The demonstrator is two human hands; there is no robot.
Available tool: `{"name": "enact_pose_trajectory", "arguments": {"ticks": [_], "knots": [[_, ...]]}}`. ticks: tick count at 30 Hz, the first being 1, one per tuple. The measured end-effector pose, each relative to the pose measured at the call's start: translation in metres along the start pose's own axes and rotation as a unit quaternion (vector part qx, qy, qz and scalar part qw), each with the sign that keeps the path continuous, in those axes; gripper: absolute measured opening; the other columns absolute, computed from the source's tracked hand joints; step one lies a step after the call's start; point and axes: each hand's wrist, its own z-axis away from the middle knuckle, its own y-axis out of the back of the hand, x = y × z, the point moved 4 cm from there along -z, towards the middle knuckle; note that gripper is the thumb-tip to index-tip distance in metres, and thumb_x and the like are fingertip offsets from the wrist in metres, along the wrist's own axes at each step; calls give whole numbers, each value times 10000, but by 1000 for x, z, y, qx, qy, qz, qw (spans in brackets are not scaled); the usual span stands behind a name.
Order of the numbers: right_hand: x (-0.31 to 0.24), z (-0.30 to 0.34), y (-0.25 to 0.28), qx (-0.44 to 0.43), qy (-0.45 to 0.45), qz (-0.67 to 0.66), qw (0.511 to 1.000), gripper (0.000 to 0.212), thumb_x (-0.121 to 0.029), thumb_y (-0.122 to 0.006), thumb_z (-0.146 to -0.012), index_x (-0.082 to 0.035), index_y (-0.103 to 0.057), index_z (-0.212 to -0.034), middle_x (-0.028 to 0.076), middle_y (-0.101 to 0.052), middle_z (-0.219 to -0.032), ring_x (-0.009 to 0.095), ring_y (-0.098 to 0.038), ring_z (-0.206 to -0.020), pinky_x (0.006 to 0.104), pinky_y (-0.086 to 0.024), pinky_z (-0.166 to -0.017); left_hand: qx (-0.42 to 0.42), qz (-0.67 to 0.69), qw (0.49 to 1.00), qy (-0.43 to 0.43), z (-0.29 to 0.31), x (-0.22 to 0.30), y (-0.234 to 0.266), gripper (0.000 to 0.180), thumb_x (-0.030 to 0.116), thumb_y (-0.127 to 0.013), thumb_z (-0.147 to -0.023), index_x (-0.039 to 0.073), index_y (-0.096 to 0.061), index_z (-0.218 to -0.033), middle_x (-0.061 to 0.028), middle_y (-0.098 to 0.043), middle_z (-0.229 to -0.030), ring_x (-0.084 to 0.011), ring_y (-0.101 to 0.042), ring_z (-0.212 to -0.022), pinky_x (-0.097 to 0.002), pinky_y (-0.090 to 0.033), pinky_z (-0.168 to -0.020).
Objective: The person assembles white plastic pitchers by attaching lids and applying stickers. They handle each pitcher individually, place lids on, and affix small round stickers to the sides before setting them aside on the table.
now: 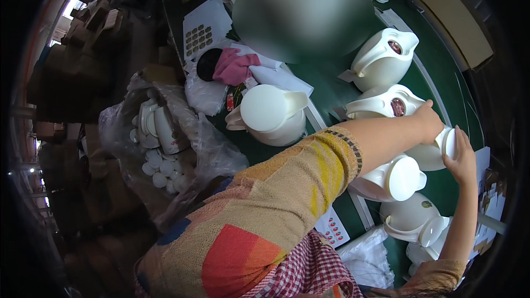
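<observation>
My left arm crosses the green bench, and my left hand [428, 124] is curled beside a white jug [433, 158] at the right; its fingers are mostly hidden, so what it grips does not show. From the other side, my right hand [462, 157] grips the same jug at its white lid [449, 142], thumb in front and fingers along the rim. Just behind my left hand lies another white jug with a reddish oval window [397, 107] in its top. A white jug with a round lid [402, 179] is just in front of my left forearm.
A lidded white jug [268, 111] stands left of my arm, with a pink cloth [234, 67] behind it. Farther back is one more jug [385, 60]; another [411, 216] lies nearer me. At left, a plastic-lined box [215, 152] holds white parts. A sticker sheet [333, 228] lies near me.
</observation>
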Motion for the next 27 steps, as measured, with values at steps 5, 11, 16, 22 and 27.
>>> {"name": "enact_pose_trajectory", "arguments": {"ticks": [5, 11, 16, 22, 27], "knots": [[2, -19, 3, -87, -115, 46, 988, 825, -489, -675, -705, -26, -468, -1356, 267, -504, -1304, 399, -524, -1166, 451, -443, -956, -12, -6, 1000, 7, -11, 0, -9, 293, 279, -630, -805, 179, -677, -1076, -71, -705, -998, -231, -655, -991, -459, -257, -1079], [18, 0, -22, 27, 84, 72, 994, 789, -544, -544, -746, -52, -462, -1357, 238, -458, -1326, 417, -469, -1183, 458, -406, -993, 3, -20, 1000, 5, -17, 3, -16, 268, 263, -632, -800, 179, -689, -1048, -57, -710, -981, -209, -656, -975, -435, -270, -1065], [9, 4, -37, 87, -65, 83, 991, 533, -333, -503, -878, -61, -474, -1336, 171, -496, -1278, 372, -514, -1122, 450, -449, -926, 8, -29, 1000, 4, -14, 5, -16, 235, 254, -629, -802, 184, -701, -1014, -46, -713, -970, -193, -658, -960, -420, -285, -1043], [13, 3, -51, 83, -199, 112, 970, 575, -440, -479, -918, -101, -444, -1381, 172, -488, -1301, 372, -521, -1110, 478, -452, -913, -26, -30, 999, 0, -16, 7, -10, 298, 273, -643, -794, 167, -694, -1068, -58, -694, -1050, -221, -629, -1036, -473, -210, -1112], [-5, 39, -2, 270, -89, 49, 957, 487, -325, -497, -967, -84, -451, -1388, 178, -390, -1451, 353, -461, -1255, 439, -344, -1057, 265, 52, 963, -7, 16, 45, 80, 576, 294, -701, -724, 53, -555, -1226, -126, -657, -1071, -315, -574, -1091, -505, -219, -1104]]}}
